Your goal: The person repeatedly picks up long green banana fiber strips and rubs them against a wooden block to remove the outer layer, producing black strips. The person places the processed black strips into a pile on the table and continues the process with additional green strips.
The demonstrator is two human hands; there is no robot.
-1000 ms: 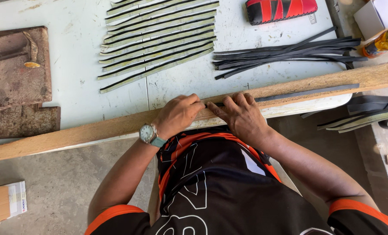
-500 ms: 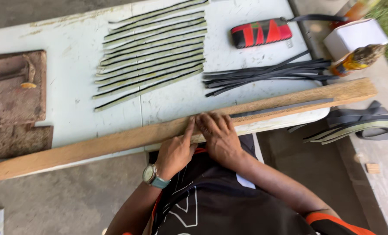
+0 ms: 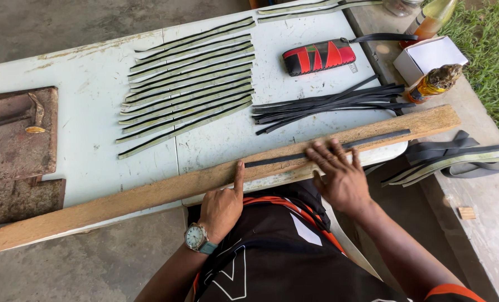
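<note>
We pin a dark strip flat along the plank

The white table [image 3: 93, 117] carries our long wooden plank [image 3: 149, 193] on its near edge; the black strip [image 3: 327, 151] lies along it, our right hand [image 3: 339, 176] pressing it with spread fingers while our left hand [image 3: 222, 204] holds one fingertip at its end, so it stays straight

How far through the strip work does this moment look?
Done, apparently: a row of pale-edged strips lies sorted on the white table. In hand: one black strip lies flat along the wooden plank; the left hand pins its end with a finger, and the right hand presses its middle. Probably left: the loose pile of black strips behind the plank.
</note>
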